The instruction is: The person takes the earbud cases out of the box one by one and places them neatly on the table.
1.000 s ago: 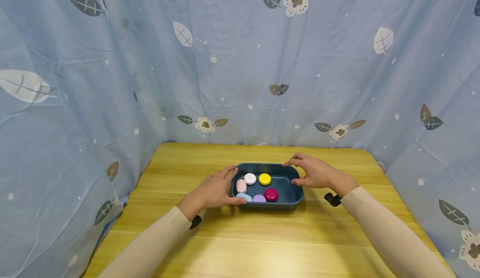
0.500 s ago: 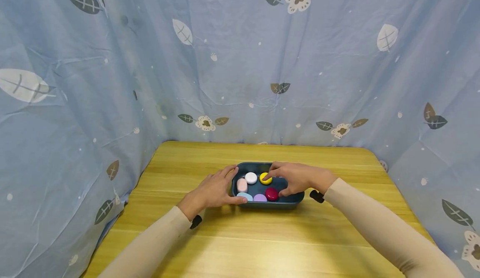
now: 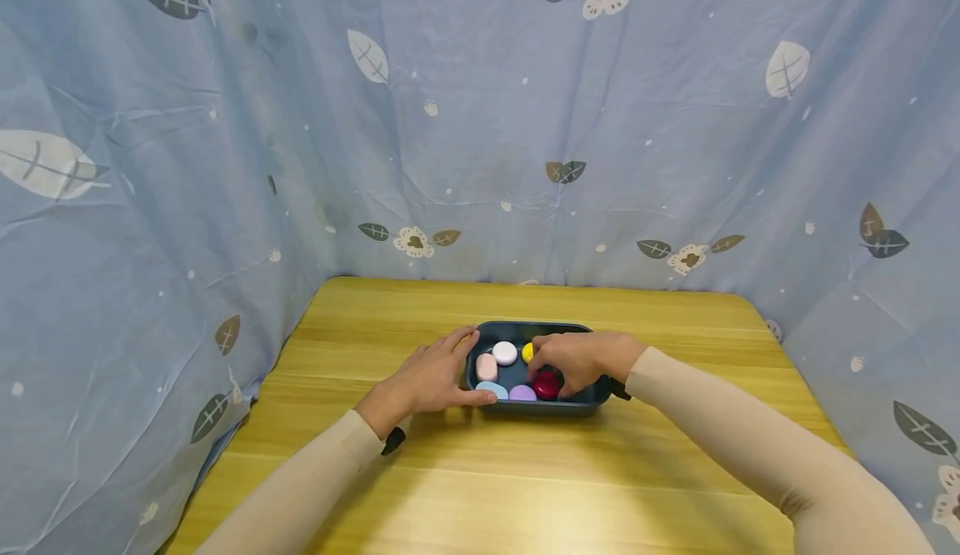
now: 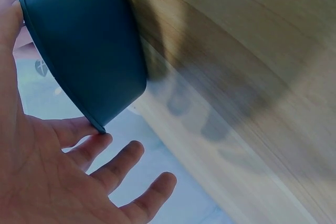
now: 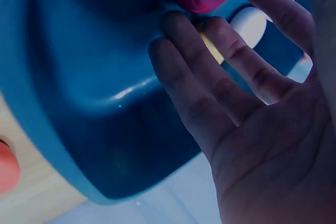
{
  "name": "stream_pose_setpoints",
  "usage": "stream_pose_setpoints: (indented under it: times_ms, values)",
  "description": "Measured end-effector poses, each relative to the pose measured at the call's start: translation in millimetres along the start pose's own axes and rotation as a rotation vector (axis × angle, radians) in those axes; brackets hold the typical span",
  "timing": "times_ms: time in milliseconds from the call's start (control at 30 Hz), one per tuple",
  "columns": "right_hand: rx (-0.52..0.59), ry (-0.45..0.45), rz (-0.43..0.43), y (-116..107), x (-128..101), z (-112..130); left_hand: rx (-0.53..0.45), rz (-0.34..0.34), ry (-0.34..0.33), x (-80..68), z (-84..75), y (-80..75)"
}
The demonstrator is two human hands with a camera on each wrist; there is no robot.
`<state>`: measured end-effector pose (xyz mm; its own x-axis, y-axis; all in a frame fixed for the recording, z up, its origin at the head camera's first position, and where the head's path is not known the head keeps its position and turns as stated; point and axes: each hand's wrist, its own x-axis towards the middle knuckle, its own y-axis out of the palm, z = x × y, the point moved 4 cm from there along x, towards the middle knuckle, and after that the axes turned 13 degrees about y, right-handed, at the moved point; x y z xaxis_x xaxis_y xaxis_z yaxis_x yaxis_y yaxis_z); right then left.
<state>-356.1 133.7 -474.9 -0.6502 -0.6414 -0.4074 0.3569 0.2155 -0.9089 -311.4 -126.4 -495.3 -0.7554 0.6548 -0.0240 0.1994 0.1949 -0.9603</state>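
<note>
One dark-blue tray (image 3: pixel 540 410), just below the centre of the head view, lying flat on the wood-grained surface (image 3: pixel 450 488). Held at its left end by the left hand (image 3: pixel 427 377), thumb on the near rim, fingertips at the far left corner; in the left wrist view, two fingers at the rim and two more spread clear of it. Over to the right side, and down inside with the right hand (image 3: pixel 588 355)! Pinched there between thumb and forefinger: the deep-red piece (image 3: pixel 547 385), right of the tray's middle. Hard to tell from here whether lifted or resting on the bottom.

Just above in the frame, partly covered by that same hand, the yellow piece (image 3: pixel 528 353). Further left, the white piece (image 3: pixel 504 353), then the pale pink piece (image 3: pixel 487 367) just beside it. Along the near wall, lower left, the light-blue piece (image 3: pixel 492 390), and next to it the lilac piece (image 3: pixel 522 392). Outside the tray, at the left edge of the right wrist view, an orange-red thing (image 5: pixel 7 167), cut off by the frame. And filling the upper frame, a blue curtain (image 3: pixel 465 122) with leaves and flowers.
</note>
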Motion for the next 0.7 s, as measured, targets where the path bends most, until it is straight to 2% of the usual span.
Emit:
stream_pose_setpoints:
  times_ms: [133,367,700]
  values:
    - [0.009,0.011,0.019,5,3,0,0.005,-0.007,0.011,0.5,-1.4,0.6]
    - [0.014,-0.007,0.001,5,2,0,0.009,-0.009,0.010,1.3,-2.5,1.6]
    - [0.125,-0.014,-0.124,-10,-17,-12,-0.001,-0.009,0.004,0.8,-2.2,1.9]
